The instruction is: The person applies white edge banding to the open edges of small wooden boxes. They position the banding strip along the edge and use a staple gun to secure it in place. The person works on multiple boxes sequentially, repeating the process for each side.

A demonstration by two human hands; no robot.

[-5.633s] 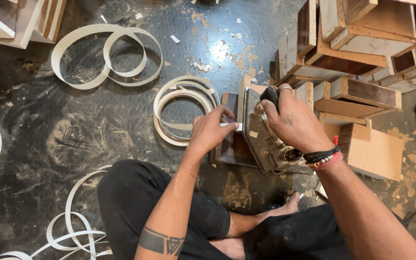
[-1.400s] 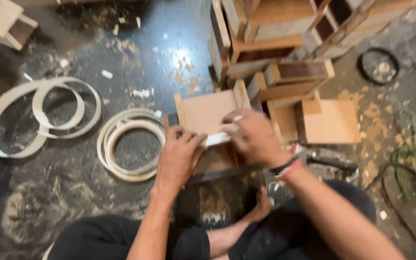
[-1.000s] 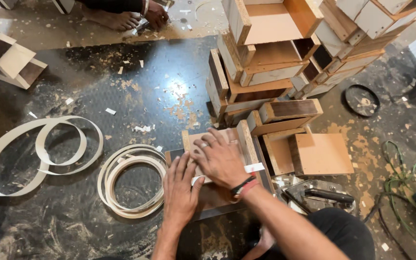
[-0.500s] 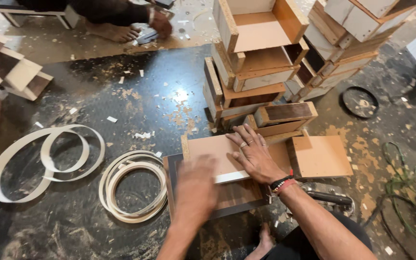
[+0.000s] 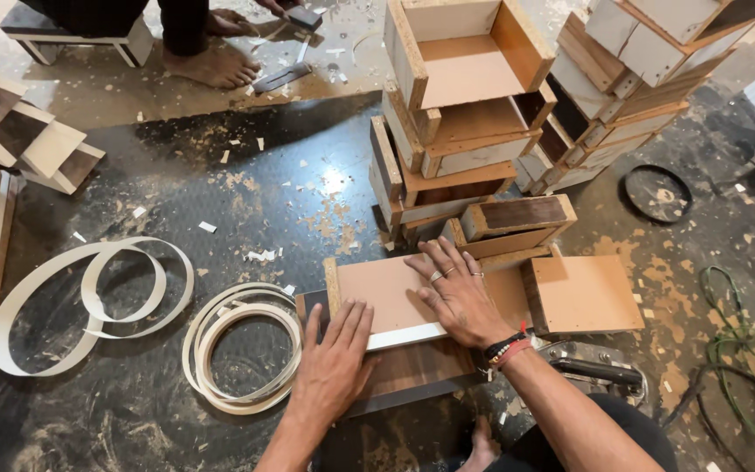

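Two hands lie flat and open, fingers spread, on a light particle-board panel (image 5: 386,293) lying on the dusty floor (image 5: 220,183) close before the person's legs. The left hand (image 5: 334,363) presses its near edge, over the white edge strip (image 5: 408,336); the right hand (image 5: 456,293) rests on its right part. The panel sits on a dark wood-grain board (image 5: 412,371). Coiled white edge banding (image 5: 242,345) lies just left of it; stacked open wooden boxes (image 5: 460,114) stand beyond, towards the floor's far edge.
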